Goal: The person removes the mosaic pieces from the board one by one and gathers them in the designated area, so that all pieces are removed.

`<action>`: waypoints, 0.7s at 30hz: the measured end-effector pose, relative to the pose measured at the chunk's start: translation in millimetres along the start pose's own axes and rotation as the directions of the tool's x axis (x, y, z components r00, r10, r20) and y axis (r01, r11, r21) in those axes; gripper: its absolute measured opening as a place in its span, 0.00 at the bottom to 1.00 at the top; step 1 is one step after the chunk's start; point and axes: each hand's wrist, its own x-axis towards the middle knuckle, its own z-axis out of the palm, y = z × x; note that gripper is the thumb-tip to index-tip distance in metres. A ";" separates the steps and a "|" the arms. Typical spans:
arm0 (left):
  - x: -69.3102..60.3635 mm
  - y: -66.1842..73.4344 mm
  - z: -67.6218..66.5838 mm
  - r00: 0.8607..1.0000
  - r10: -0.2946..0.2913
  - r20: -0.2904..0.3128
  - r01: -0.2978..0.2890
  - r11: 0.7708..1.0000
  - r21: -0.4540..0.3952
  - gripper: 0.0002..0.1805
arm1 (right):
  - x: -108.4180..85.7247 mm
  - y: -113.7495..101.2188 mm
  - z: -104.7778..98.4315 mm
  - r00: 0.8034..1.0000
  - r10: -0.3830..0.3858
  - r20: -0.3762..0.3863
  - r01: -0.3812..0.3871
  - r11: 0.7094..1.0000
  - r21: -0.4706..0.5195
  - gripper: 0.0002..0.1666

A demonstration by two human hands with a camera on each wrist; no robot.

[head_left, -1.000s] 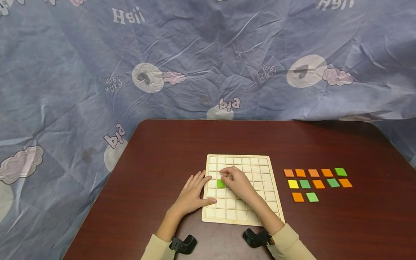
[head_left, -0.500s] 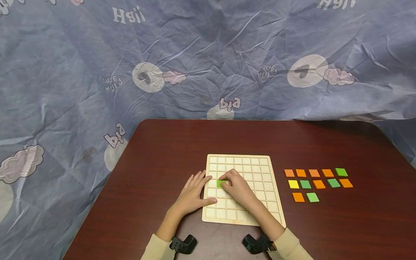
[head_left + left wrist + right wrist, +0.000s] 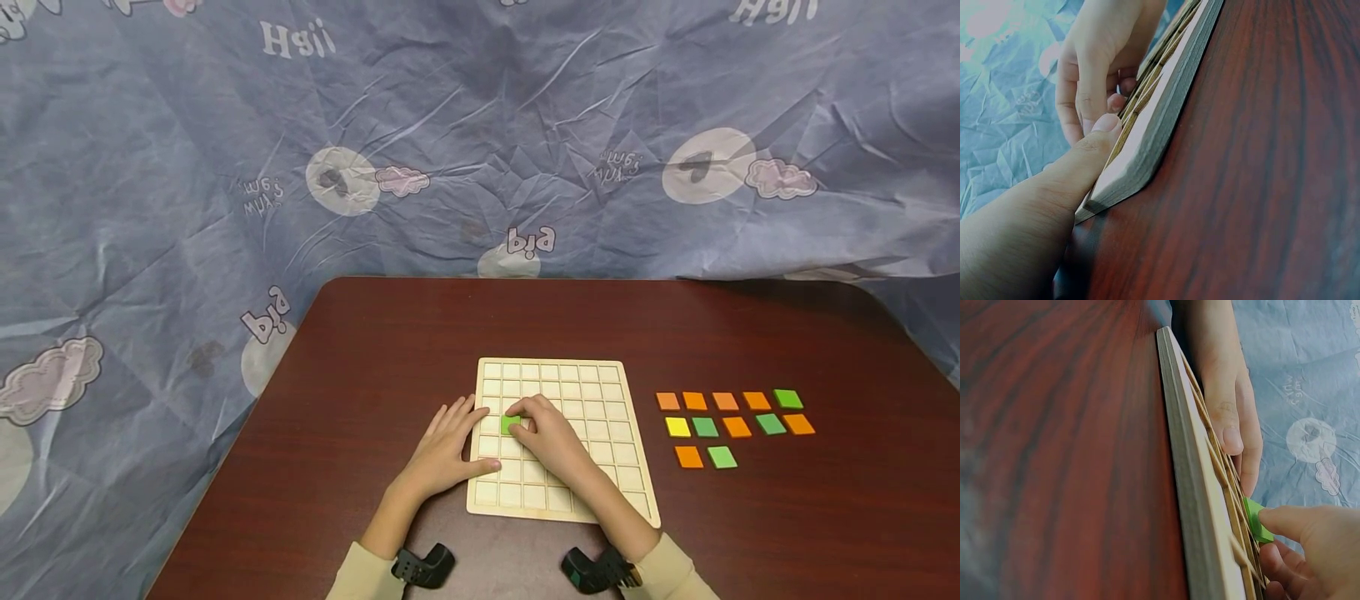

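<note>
A pale wooden grid board [image 3: 592, 409] lies on the table in the head view. My right hand [image 3: 555, 437] reaches over it and pinches a green square tile [image 3: 510, 424] between thumb and fingers. In the right wrist view that green tile [image 3: 1256, 520] stands tilted against the board's grid under the thumb. At the board's left edge rests my left hand [image 3: 444, 450], its fingers stretched out and its thumb on the rim. The left wrist view shows the left thumb [image 3: 1088, 150] on the board's edge, with the other hand beyond.
To the right of the board, several loose square tiles lie in rows, among them a yellow tile [image 3: 677, 427], an orange tile [image 3: 688, 457] and a light green tile [image 3: 722, 457]. Behind the dark wooden table [image 3: 405, 325] hangs a printed blue cloth [image 3: 465, 108].
My right hand has come down slightly from just above the green tile, and its thumb and fingers have closed on it. My left hand has stayed on the board's edge.
</note>
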 end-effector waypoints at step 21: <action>-1.0 1.0 -1.4 1.000 0.001 -0.004 -0.001 1.000 -0.006 0.44 | -1.9 -0.2 1.4 1.000 0.027 0.009 -0.027 0.999 0.047 0.09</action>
